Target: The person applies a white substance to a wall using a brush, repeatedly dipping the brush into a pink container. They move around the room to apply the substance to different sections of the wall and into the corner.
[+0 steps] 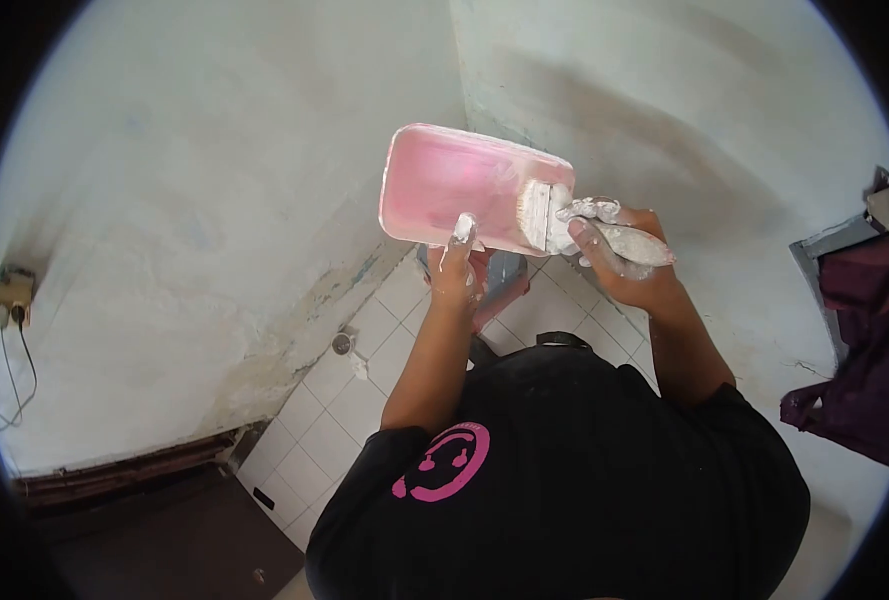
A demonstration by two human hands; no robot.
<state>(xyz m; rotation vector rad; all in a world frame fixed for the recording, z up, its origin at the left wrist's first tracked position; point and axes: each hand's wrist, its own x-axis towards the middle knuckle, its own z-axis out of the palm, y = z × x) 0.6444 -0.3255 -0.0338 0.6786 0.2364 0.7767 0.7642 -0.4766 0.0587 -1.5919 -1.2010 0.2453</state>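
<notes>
My left hand [458,262] grips the near edge of a pink plastic tub [444,180], its paint-smeared thumb over the rim and its other fingers hidden below. White paint coats parts of the tub's rim and inside. In my right hand [619,250] is a wide paintbrush [619,243], fingers wrapped round its paint-covered handle. The brush's bristles lie over the right end of the tub, pointing left. White paint is smeared on the fingers of my right hand too.
Pale walls [214,150] meet in a corner ahead, patchy and peeling low down. A socket with plugs and cords [12,300] is at left. A small round cup-like thing [342,344] sits on the tiled floor [359,405]. Dark purple cloth [854,380] hangs at right; a dark brown panel [164,530] is lower left.
</notes>
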